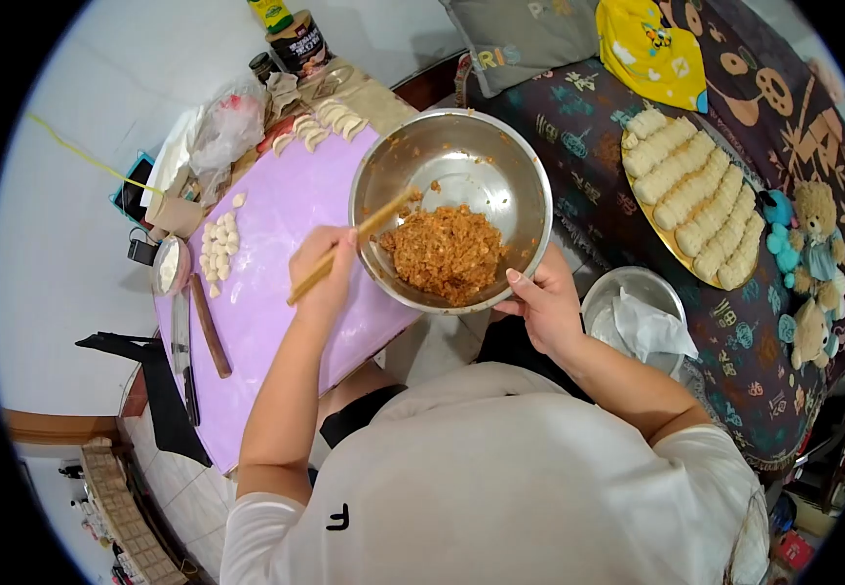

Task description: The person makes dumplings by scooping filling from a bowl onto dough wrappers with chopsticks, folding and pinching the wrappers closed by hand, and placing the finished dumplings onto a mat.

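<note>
My left hand (325, 268) is closed around wooden chopsticks (375, 222), whose tips reach over the rim into a steel mixing bowl (525, 161). Inside, reddish-brown minced filling (450, 252) is heaped toward the near side, with smears on the wall. My right hand (546, 304) grips the bowl's near right rim, thumb on top and fingers underneath. The bowl is tilted toward me, partly over a purple mat (276, 219). Folded dumplings (339, 119) lie at the mat's far end. Small dough pieces (219, 246) cluster at its left.
Along the mat's left edge are a rolling pin (210, 327), a knife (181, 336) and a bowl of flour (170, 268). At right, a yellow tray (645, 200) holds rows of dumplings on a patterned cloth. Another steel bowl (598, 297) containing something white stands below it.
</note>
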A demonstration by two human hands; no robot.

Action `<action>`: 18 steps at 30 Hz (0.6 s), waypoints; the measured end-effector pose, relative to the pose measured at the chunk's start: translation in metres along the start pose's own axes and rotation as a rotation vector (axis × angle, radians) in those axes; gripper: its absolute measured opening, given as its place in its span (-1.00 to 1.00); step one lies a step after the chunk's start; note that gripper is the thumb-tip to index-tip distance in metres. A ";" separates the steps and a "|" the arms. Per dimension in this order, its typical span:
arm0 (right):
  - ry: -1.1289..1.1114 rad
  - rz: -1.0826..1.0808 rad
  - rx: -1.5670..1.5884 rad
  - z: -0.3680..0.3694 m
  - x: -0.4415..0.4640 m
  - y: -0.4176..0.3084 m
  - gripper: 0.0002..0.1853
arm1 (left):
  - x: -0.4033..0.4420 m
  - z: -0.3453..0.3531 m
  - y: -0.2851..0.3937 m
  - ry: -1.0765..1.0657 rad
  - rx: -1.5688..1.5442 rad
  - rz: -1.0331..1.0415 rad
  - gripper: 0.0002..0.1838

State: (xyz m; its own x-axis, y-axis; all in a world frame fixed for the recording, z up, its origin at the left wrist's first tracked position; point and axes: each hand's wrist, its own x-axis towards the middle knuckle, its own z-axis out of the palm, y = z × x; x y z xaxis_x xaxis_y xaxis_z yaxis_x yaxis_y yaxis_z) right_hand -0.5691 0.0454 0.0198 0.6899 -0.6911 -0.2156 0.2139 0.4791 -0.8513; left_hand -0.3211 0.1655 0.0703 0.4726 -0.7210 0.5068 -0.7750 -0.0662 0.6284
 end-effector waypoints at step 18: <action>0.006 -0.009 -0.040 -0.002 0.002 0.004 -0.78 | 0.000 -0.010 -0.003 -0.118 -0.115 0.195 -0.93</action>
State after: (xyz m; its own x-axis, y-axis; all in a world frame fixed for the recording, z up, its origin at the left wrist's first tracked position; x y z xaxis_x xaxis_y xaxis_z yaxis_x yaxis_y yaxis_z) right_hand -0.5681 0.0454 0.0152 0.6840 -0.6986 -0.2101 0.1927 0.4509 -0.8715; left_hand -0.3146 0.1720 0.0744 0.2610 -0.7886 0.5568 -0.7906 0.1563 0.5920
